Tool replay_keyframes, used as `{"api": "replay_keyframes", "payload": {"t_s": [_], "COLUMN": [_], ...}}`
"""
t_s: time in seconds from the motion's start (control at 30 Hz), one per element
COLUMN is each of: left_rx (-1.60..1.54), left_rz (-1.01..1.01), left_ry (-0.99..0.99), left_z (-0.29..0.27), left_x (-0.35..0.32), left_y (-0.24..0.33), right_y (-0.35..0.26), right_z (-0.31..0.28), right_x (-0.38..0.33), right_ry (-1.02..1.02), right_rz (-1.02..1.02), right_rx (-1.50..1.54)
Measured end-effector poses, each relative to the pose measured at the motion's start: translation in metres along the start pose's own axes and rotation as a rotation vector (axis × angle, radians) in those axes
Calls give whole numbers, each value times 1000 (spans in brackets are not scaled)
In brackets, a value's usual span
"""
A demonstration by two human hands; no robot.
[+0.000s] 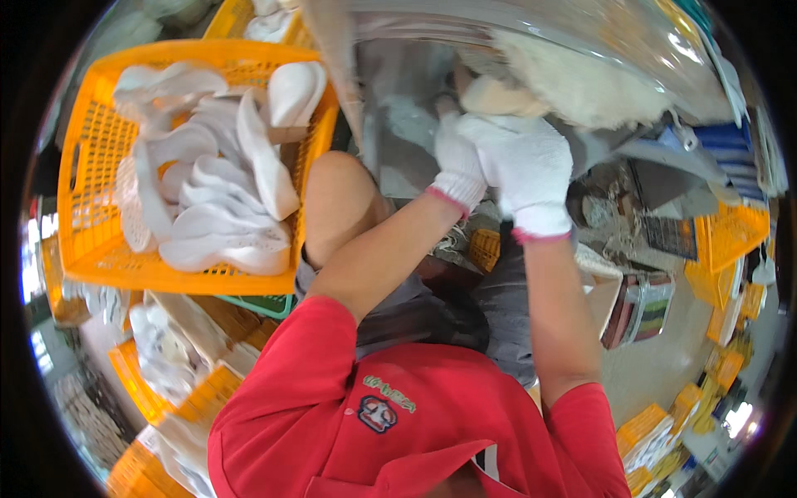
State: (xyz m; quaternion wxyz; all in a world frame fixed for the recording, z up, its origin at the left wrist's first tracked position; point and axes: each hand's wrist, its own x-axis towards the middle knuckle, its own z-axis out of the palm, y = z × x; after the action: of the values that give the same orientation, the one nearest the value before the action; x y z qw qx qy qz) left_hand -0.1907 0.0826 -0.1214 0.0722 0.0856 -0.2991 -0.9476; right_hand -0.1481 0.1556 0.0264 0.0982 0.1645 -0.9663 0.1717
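Both my hands wear white knit gloves with reddish cuffs and are close together in front of me. My right hand (529, 162) is closed, its fingers curled away from view around a pale cream, rounded piece (501, 98). Against it lies my left hand (459, 155), blurred and partly covered by the right, closed at the same piece. The piece's full shape is hidden. Just beyond it is a fuzzy off-white mass (581, 79), touching or nearly touching the piece, under a clear plastic sheet (656, 37).
At my left, an orange plastic basket (75, 241) holds several white, sole-shaped pieces (228, 207). More orange crates (735, 236) stand at the right and lower left (137, 382). A grey-walled recess (403, 108) lies ahead of my hands. Dusty scraps (598, 212) lie below it.
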Motion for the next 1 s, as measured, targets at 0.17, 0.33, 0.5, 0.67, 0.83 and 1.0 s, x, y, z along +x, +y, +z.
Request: {"api": "replay_keyframes", "payload": {"t_s": [0.17, 0.33, 0.5, 0.67, 0.83, 1.0], "left_rx": [-301, 101, -60, -104, -30, 44], "left_rz": [-523, -251, -513, -388, -448, -375], "left_ry": [116, -308, -212, 1, 153, -111], "left_z": [6, 3, -22, -17, 3, -8], "left_x": [3, -6, 5, 37, -13, -33], "left_y": [17, 33, 1, 19, 54, 0], "right_y": [-9, 6, -30, -25, -4, 50], "right_z": [-18, -25, -57, -31, -46, -57], "right_x": [-20, -8, -78, -14, -114, -181], "right_ry": [-165, -423, -342, -299, -314, -307], "right_rz": [399, 435, 150, -191, 300, 299], "right_rx": [621, 1029, 202, -198, 330, 259]}}
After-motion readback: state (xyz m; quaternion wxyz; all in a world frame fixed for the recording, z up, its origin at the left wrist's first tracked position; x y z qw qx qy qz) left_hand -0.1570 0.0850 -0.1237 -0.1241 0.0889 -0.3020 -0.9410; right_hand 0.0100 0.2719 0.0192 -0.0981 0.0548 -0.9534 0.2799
